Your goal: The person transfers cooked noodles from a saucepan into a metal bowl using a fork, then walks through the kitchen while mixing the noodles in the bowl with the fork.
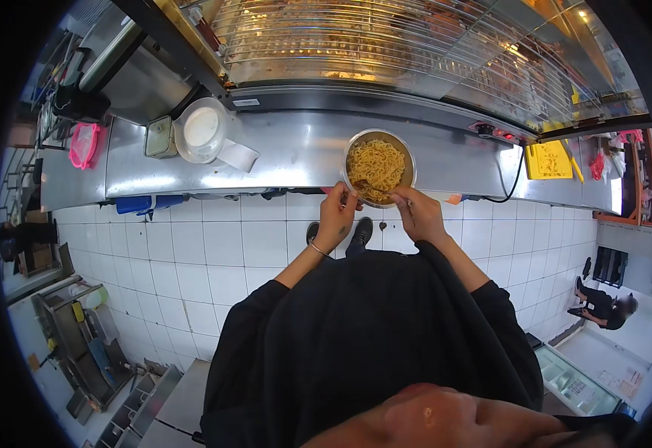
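A round metal bowl (414, 170) of yellow noodles (377, 164) is at the front edge of the steel counter. My left hand (336, 218) grips the bowl's near-left rim, its fingers closed there. At the near-right rim, my right hand (420, 215) is closed in a pinch on what looks like the handle of a thin utensil (378, 190). The utensil reaches into the noodles; its head is buried, so I cannot tell whether it is a fork or a spoon.
Behind the steel counter (281, 149) stands a lit glass cabinet with wire racks (303, 37). To the left are a white tub (202, 127), a square container (160, 137) and a pink basket (84, 145). A yellow board (548, 160) lies right. A person (606, 308) sits far right.
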Demonstrator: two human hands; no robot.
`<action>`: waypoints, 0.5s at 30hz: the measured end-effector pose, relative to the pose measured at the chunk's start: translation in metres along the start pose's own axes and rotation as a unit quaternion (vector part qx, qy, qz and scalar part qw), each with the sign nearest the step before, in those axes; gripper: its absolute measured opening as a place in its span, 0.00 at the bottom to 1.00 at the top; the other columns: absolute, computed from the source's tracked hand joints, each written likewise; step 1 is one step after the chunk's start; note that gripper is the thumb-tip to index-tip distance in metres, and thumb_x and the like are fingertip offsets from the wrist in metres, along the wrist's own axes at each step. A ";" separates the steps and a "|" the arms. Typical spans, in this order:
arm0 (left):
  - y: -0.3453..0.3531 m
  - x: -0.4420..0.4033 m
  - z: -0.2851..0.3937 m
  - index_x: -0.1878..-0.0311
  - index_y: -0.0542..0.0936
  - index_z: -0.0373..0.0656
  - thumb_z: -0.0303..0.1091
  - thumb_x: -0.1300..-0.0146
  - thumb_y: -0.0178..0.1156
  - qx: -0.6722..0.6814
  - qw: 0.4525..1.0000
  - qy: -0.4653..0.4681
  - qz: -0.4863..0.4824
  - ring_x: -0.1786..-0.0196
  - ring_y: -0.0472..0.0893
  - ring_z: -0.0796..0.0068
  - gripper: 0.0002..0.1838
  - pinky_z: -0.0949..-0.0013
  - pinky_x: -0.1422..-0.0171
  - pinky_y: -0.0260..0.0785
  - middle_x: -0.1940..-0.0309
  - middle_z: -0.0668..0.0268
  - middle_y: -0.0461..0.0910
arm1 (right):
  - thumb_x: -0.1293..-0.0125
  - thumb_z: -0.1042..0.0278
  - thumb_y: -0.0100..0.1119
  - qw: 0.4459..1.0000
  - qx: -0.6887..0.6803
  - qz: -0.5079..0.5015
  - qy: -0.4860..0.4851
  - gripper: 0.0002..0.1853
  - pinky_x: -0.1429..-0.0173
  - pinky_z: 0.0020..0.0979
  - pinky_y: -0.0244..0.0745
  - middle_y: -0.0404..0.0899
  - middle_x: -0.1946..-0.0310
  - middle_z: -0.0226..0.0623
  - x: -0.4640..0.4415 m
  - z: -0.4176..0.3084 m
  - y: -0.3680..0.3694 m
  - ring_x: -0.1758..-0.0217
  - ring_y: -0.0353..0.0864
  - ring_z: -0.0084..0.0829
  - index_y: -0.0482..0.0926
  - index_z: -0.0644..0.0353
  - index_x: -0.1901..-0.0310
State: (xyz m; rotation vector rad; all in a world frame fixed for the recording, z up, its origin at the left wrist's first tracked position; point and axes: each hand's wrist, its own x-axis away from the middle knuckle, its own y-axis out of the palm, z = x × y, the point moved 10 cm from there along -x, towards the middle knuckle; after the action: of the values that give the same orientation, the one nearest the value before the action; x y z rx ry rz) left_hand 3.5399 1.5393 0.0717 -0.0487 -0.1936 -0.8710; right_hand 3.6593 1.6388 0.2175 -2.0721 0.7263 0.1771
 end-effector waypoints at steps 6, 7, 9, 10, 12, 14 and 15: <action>-0.001 0.002 0.000 0.65 0.68 0.39 0.33 0.26 0.52 -0.002 1.000 -0.022 -0.009 0.67 0.81 0.79 0.11 0.75 0.60 0.73 0.73 0.65 0.79 | 0.24 0.62 0.51 0.927 -0.200 0.130 0.289 0.12 0.60 0.26 0.79 0.84 0.68 0.33 0.018 0.139 -0.040 0.63 0.84 0.23 0.77 0.63 0.55; -0.002 0.002 -0.001 0.65 0.68 0.39 0.33 0.26 0.52 0.002 1.000 -0.024 -0.006 0.67 0.81 0.79 0.11 0.75 0.60 0.73 0.73 0.66 0.78 | 0.24 0.62 0.51 0.932 -0.189 0.136 0.277 0.12 0.60 0.26 0.78 0.83 0.67 0.34 0.011 0.133 -0.053 0.63 0.84 0.23 0.77 0.63 0.55; 0.001 0.002 0.001 0.66 0.67 0.39 0.33 0.26 0.52 0.011 1.000 -0.027 -0.008 0.67 0.81 0.79 0.11 0.75 0.60 0.72 0.73 0.66 0.78 | 0.25 0.66 0.52 0.941 -0.174 0.137 0.256 0.09 0.60 0.25 0.78 0.83 0.66 0.35 -0.001 0.108 -0.068 0.64 0.83 0.25 0.77 0.63 0.55; 0.001 0.001 0.002 0.66 0.67 0.39 0.33 0.26 0.52 0.009 1.000 -0.021 -0.008 0.67 0.81 0.79 0.11 0.75 0.61 0.72 0.73 0.66 0.78 | 0.27 0.67 0.55 0.969 -0.125 0.117 0.179 0.08 0.59 0.25 0.78 0.83 0.66 0.36 -0.008 0.083 -0.065 0.63 0.84 0.27 0.78 0.63 0.56; -0.001 0.000 0.002 0.66 0.67 0.39 0.32 0.26 0.52 0.006 1.000 -0.009 -0.004 0.67 0.81 0.79 0.11 0.75 0.62 0.71 0.73 0.65 0.78 | 0.32 0.70 0.60 0.997 -0.026 0.069 0.021 0.06 0.58 0.26 0.79 0.82 0.65 0.38 -0.009 0.030 -0.051 0.61 0.85 0.31 0.78 0.62 0.59; 0.000 0.000 0.003 0.66 0.67 0.39 0.32 0.26 0.52 -0.003 1.000 -0.018 -0.006 0.68 0.82 0.79 0.11 0.75 0.62 0.72 0.74 0.65 0.78 | 0.42 0.75 0.60 0.994 -0.001 -0.042 -0.105 0.10 0.62 0.30 0.79 0.82 0.64 0.35 0.005 -0.004 -0.009 0.61 0.83 0.35 0.79 0.58 0.57; 0.000 -0.001 0.005 0.66 0.67 0.39 0.32 0.26 0.52 -0.008 1.000 -0.021 -0.006 0.68 0.82 0.79 0.11 0.75 0.62 0.72 0.74 0.65 0.78 | 0.43 0.74 0.60 0.987 0.034 -0.078 -0.140 0.11 0.63 0.31 0.79 0.82 0.63 0.34 0.010 -0.011 0.002 0.59 0.83 0.34 0.79 0.57 0.58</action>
State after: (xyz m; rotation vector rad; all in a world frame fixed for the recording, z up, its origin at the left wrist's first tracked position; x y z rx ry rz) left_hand 3.5383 1.5405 0.0766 -0.0803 -0.2274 -0.8841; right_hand 3.6651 1.6246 0.2191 -1.9770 0.3926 0.3423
